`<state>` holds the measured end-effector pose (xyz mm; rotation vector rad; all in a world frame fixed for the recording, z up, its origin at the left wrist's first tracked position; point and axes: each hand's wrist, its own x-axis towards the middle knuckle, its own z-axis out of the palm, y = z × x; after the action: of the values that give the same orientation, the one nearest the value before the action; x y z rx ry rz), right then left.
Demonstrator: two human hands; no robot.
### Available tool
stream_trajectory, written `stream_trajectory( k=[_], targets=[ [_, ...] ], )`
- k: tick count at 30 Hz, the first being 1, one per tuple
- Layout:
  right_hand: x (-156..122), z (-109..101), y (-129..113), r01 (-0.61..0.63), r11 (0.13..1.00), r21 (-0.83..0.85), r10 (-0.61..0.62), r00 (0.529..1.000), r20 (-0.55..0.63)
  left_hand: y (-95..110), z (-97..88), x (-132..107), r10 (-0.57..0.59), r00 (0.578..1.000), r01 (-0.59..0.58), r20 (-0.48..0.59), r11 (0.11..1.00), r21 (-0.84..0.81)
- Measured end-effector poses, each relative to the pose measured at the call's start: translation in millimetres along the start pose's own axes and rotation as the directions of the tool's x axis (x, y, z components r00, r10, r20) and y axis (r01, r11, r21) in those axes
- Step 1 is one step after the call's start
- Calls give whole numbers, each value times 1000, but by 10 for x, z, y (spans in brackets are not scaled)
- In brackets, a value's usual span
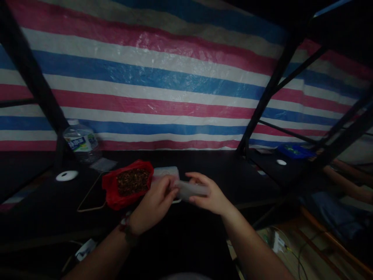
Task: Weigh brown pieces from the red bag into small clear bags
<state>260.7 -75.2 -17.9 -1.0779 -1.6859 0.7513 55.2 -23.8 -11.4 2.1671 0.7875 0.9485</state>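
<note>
In front of me, my right hand (205,193) is closed around one end of a translucent whitish piece, perhaps thin plastic (190,189); motion blur hides its exact kind. My left hand (161,194) pinches the piece's other end between thumb and fingers. Just left of my left hand sits an open red plastic bag (113,199), filled with brown dried bits (132,182). Partly hidden behind my hands lies a pale flat tray or scale (171,171) with a light rim.
A large clear bottle (83,144) stands at the back left, beside a clear plastic packet (104,164). White rounded objects (67,176) lie on the black table (204,159). Dark metal posts (264,97) frame a striped sheet. At right are a blue tray (295,151) and another person's arm (346,181).
</note>
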Motion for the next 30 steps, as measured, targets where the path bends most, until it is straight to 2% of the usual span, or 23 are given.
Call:
stream_trajectory(
  k=[4,7,11,15,21,26,30],
  targets=[
    [218,264,-213,76,985,155,-90,993,80,99,-253,-168,32,994,-24,-109,997,74],
    [288,404,-347,137,988,69,-142,987,74,159,-402,-259,51,991,-44,-127,997,64],
    [255,441,-433,211,973,-90,-206,977,56,227,-604,-310,101,995,-100,-15,995,26],
    [137,404,-453,267,954,-134,-256,962,95,254,-738,-308,150,983,-151,109,989,3],
    [-31,372,-518,313,932,-181,-290,946,142,275,-729,-315,132,988,-138,75,987,84],
    [-62,230,-615,329,909,-257,-278,936,216,297,-670,-301,210,978,-207,-7,969,136],
    [-70,105,-675,308,900,-309,-280,951,133,235,-560,-252,258,966,-256,16,946,199]
  ],
)
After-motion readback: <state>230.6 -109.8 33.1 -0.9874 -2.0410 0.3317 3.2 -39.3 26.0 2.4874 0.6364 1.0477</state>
